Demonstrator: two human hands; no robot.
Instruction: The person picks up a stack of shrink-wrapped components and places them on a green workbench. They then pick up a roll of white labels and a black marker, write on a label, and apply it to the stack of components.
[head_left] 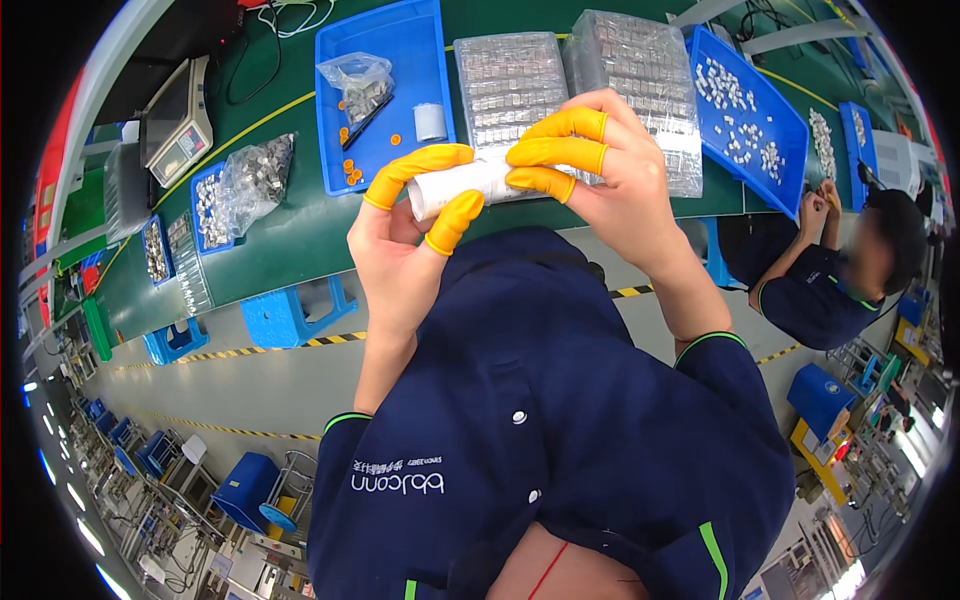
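Note:
A white paper-like roll [455,184] lies sideways between my hands, over the near edge of the green table. My left hand [402,235] grips its left end, thumb below and forefinger above, both in yellow finger cots. Around the right part of the roll, my right hand [610,180] has closed its cot-covered fingers. Its right end is hidden behind those fingers. Just beyond my hands stand plastic-wrapped stacks of trays [510,85], with a larger wrapped stack [640,90] to the right.
A blue tray [355,172] holds a bag of small parts, orange caps, a black pen and a grey-white roll [430,121]. Another blue tray [735,110] carries small white parts. A scale [180,135] stands left. Right, a co-worker [830,260] sits at the table [300,220]. Blue stools [290,315] stand below.

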